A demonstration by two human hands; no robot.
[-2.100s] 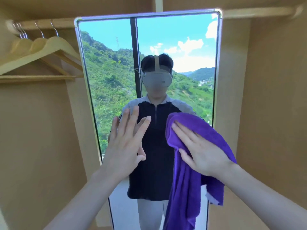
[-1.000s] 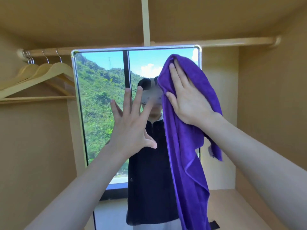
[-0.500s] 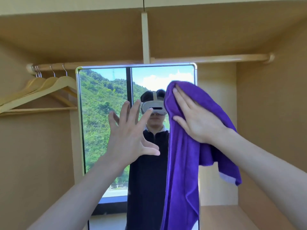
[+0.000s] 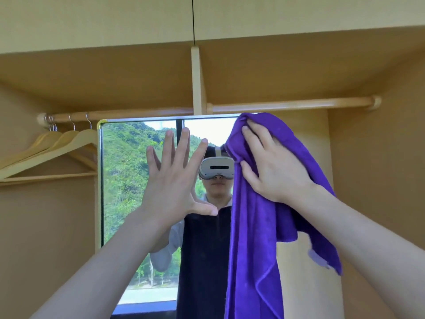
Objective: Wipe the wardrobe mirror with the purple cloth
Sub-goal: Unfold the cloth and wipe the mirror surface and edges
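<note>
While the right hand (image 4: 273,166) presses the purple cloth (image 4: 255,226) flat-fingered against the upper right corner of the wardrobe mirror (image 4: 124,180), most of the fabric hangs loose below. The left hand (image 4: 174,180), fingers spread wide and holding nothing, is raised at the glass; contact cannot be confirmed. Judged risks: bare fingers could smudge glass, and the unbunched cloth, held by pressure alone, could slip free.
</note>
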